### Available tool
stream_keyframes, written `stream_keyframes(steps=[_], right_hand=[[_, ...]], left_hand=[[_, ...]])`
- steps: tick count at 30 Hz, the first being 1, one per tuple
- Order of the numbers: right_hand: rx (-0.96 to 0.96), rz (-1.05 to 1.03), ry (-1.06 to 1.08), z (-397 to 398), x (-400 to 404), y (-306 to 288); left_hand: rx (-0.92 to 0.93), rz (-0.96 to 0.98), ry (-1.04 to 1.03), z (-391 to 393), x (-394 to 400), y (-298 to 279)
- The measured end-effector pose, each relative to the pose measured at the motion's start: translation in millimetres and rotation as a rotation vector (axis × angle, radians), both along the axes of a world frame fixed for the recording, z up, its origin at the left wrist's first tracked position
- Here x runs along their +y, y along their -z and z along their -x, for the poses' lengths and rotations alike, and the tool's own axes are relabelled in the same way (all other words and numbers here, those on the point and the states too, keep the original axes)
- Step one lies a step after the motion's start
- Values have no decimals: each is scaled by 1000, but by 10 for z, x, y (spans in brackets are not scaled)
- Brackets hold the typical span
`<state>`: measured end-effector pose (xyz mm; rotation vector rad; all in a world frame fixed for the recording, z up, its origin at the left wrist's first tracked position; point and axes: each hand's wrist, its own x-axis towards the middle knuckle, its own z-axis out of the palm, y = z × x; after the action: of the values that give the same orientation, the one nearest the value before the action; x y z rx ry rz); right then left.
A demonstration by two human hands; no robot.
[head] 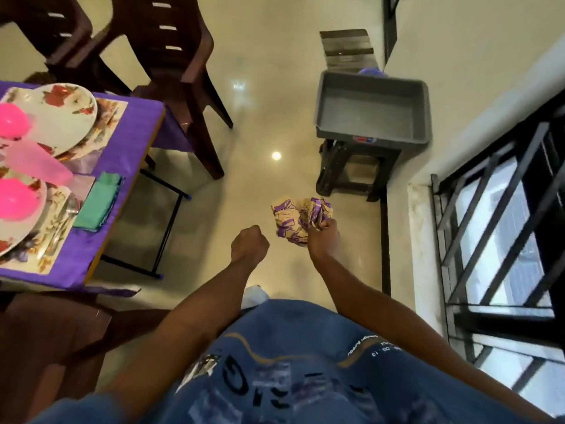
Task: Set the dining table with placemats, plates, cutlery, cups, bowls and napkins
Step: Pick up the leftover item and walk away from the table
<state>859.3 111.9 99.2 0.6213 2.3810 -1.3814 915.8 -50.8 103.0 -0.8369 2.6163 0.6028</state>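
Purple-tan crumpled napkin (301, 220) | gripped by right hand (322, 235); left hand (249, 244) fisted, holding nothing

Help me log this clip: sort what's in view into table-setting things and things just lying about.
Job in hand:
- floral plates
- pink bowls
- pink cup
- green napkin
- cutlery
- placemat
- crumpled patterned cloth in the right hand

Lying about:
- grey tub on a stool
- brown chairs
- window grille

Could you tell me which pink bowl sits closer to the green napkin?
The lower pink bowl, nearest the camera; the other bowl sits farther from the green napkin.
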Motion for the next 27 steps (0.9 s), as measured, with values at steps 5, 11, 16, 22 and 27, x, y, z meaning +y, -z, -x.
stream_keyframes(steps=[5,11,16,22,27], right_hand=[[-15,-1,-9,890,-492,193],[-17,-44,-68,2351,-1343,142],[35,-12,-30,3520,-2025,-56],[7,34,132,4719,-2468,49],[-19,42,309,5963,-2526,189]], left_hand=[[-50,-2,44,889,-399,212],[-53,34,107,2378,-1397,172],[-28,71,123,3741,-2161,-81],[-20,85,261,5161,-2507,-100],[7,89,379,6437,-2601,-33]])
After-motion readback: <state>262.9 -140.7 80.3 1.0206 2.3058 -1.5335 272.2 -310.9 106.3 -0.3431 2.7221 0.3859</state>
